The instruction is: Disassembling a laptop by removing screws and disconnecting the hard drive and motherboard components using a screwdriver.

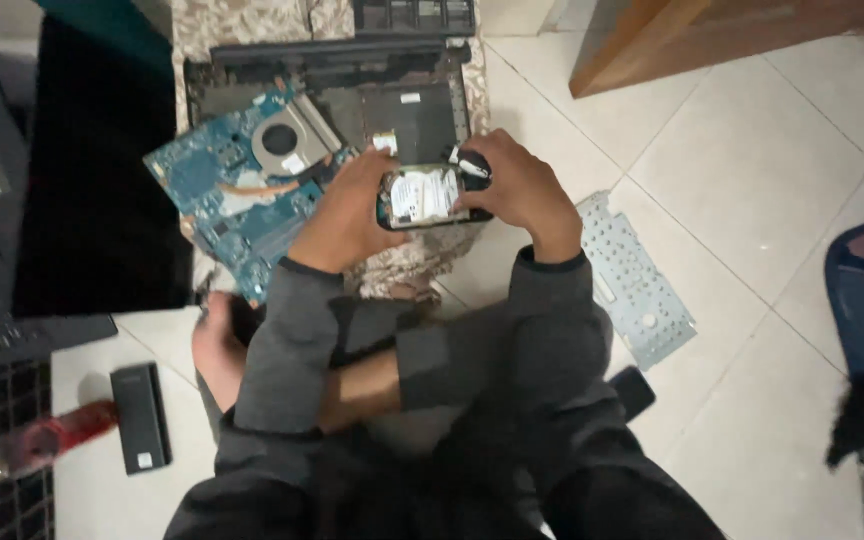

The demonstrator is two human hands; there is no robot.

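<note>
Head view, looking straight down at a person seated cross-legged on a pale tiled floor [752, 160].

Largest item: a black laptop screen panel [92, 180] lying at far left, dark and blank. Beside it, top centre, an opened black laptop base shell [392, 90] sits on a patterned cloth [242, 20], its inside exposed. A blue circuit board [222, 190] with a round fan and copper heat pipe lies tilted over the shell's left part, partly off it.

To the right of the hands, a pale perforated metal plate [637, 280] lies flat on the floor, well apart from the shell. A wooden furniture edge [672, 40] shows at top right. A slim black rectangular block [140, 415] lies on the floor at lower left, near a red-handled tool [62, 430], which is blurred.

Both hands meet over the lower edge of the shell. Between them is 1 hard drive [422, 195], silver-labelled face up, in a black frame, raised above the cloth. Left hand [347, 215]: grip clenched on the drive's left edge, fingers curled over the top. Right hand [517, 185]: grip grasping the drive's right edge, fingertips at the upper right corner. Both sleeves are dark grey.
</note>
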